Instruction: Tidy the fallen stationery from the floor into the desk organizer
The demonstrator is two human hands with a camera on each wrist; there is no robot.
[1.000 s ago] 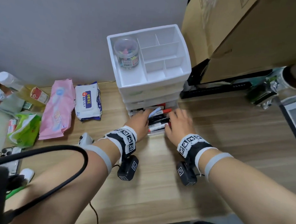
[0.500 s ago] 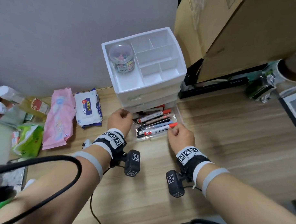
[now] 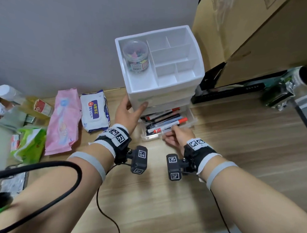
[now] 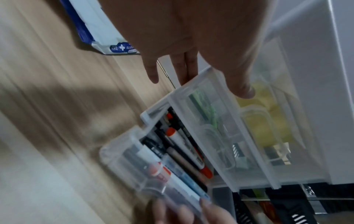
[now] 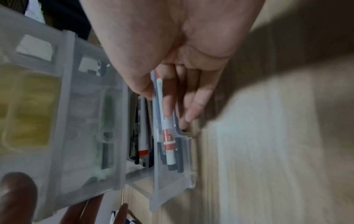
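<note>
**Bottom drawer open, both hands on the organizer**

The white desk organizer (image 3: 165, 92) stands at the back edge of the counter (image 3: 235, 154), against the wall. Its clear bottom drawer (image 3: 191, 120) is pulled out and holds red-capped markers (image 3: 166, 128) and dark pens lying side by side.

The left hand (image 3: 127, 112) braces the organizer's front left corner, fingers straight, thumb across the upper drawer front. The right hand (image 3: 177, 136) grips the drawer's front wall, thumb inside and fingers curled outside.

A jar of coloured clips (image 3: 136, 57) stands in the top tray's left compartment. Wipe packs (image 3: 94, 110) lie to the left.
</note>
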